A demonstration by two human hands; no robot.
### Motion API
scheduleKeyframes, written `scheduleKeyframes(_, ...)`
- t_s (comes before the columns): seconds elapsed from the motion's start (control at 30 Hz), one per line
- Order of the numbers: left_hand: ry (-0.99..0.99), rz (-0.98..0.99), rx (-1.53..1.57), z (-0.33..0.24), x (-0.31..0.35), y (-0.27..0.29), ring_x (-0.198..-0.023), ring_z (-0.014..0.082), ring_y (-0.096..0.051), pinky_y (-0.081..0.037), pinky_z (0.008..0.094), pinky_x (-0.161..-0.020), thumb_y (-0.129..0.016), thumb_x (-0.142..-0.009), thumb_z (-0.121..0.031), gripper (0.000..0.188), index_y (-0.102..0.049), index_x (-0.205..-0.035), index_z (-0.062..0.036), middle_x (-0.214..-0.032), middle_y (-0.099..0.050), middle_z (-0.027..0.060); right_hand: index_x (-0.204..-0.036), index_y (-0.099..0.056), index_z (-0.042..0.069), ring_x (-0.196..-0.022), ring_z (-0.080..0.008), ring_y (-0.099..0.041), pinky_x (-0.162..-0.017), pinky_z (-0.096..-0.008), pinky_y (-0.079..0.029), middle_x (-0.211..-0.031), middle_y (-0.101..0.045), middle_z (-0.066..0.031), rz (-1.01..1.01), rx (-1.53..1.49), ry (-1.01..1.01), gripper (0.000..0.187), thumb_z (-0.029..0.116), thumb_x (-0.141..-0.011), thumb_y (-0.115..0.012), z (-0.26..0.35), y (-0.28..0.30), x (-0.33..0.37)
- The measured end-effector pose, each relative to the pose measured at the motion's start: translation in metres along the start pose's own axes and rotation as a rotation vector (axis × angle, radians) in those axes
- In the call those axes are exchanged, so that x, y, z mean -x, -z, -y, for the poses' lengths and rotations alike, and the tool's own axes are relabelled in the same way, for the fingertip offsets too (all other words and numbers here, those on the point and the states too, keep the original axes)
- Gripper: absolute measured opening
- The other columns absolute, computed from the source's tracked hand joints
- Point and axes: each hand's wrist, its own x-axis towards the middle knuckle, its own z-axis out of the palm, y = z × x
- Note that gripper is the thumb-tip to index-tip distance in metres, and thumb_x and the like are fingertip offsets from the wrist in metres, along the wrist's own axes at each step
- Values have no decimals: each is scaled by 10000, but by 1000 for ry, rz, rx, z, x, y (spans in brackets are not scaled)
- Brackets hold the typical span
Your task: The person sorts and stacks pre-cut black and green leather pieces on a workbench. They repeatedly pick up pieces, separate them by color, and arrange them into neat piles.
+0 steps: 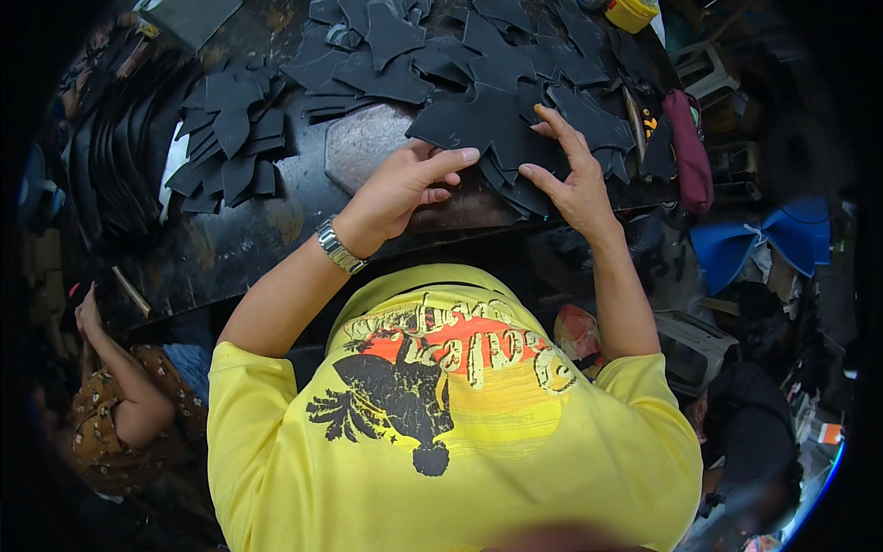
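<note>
A flat black cut piece of matte, leather-like sheet with curved sides and pointed corners (469,121) is at the near edge of the dark worktable (235,244), just in front of the person. The left hand (418,184) holds its lower left edge in a narrow pinch, the thumb lying along the top and the other fingers curled beside and under it. The right hand (570,175) is at the piece's right side, its thumb and forefinger set wide apart; whether the fingertips press on the piece cannot be told. More black cut pieces (517,191) stick out beneath, between the two hands. Left of the piece is a pale grey, many-sided slab with a smooth top (361,152), and beyond lies a broad, loose heap of similar black pieces (391,60). Farther left are a smaller layered pile of black shapes (230,129) and a stack of long, curving black sheets (129,147). To the right, a maroon fabric pouch (690,156) sits at the table's edge, with a blue bow-shaped sheet (768,241) below it. A silver metal wristwatch (339,246) circles the left wrist.
</note>
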Motion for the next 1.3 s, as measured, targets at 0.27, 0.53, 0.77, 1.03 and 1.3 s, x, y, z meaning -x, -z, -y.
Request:
scheduleKeyframes(0.27,-177,-10,129,11,-20,-21,-1128,178,-600,-514,371,-935,-702,-915,-282,427,-569,-1246,-48,-1217,-627,69,-1451,-467,131,-1183,-221,-581,-1091,-352,-377,-1271,-609,-108,66,-63,46,736,87,-782,-772,-4,9,-4)
scheduleKeyframes(0.53,-24,-14,343,14,-23,-9,-1024,189,-654,-580,357,-827,-653,-943,-219,276,-627,-1152,-40,-1096,-665,54,-1342,-557,58,-888,-99,-606,-792,-249,-499,-971,-648,-48,-148,-381,-75,504,79,-864,-714,-16,17,-45)
scheduleKeyframes(0.77,39,16,393,21,1,5,-942,170,-683,-609,325,-758,-646,-946,-207,270,-627,-1141,-20,-1054,-683,58,-1325,-569,60,-752,-54,-605,-622,-196,-382,-850,-689,-7,-144,-289,-222,507,197,-867,-737,-28,8,-91)
scheduleKeyframes(1.03,21,15,298,24,18,11,-891,154,-699,-622,288,-703,-649,-946,-196,291,-621,-1171,-15,-1070,-692,72,-1304,-576,62,-638,-36,-547,-522,-160,-370,-754,-623,11,-19,-431,-397,552,64,-789,-776,-33,-14,-117)
scheduleKeyframes(1.3,45,41,282,27,24,20,-885,151,-702,-622,281,-648,-645,-945,-188,283,-627,-1163,-9,-1045,-702,73,-1247,-605,56,-618,-67,-567,-536,-201,-425,-710,-616,12,-208,-630,-307,489,-14,-780,-733,-55,-18,-126)
